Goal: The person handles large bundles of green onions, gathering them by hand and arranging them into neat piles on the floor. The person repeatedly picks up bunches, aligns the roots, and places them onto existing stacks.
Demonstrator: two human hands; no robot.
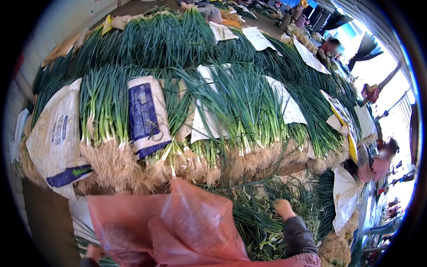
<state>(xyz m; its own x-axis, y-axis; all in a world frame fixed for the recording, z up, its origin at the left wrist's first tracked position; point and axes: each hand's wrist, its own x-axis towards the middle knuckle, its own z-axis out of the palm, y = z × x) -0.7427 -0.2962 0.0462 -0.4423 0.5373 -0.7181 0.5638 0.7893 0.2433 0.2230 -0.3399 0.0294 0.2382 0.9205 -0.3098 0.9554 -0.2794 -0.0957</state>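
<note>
A translucent red plastic apron [200, 220] spreads over my lap at the bottom of the view. My right hand [283, 209] is to its right, above a heap of loose green onion leaves and trimmings [260, 220]. Its fingers curl away from me, and whether they grip anything is hidden. My left hand [95, 252] is low at the left, half covered by the apron's edge, beside some green onion leaves [85, 240] on a white sheet [80, 213]. Before me lies a row of green onions [253, 110], their pale roots [113, 163] pointing my way.
Printed sacks lie over the row, among them a white one [56, 133] and a blue-and-white one [145, 113]. Behind it runs a second row of green onions [156, 40]. People sit at the right, one in pink sleeves [375, 168]. A pale wall [76, 16] bounds the left.
</note>
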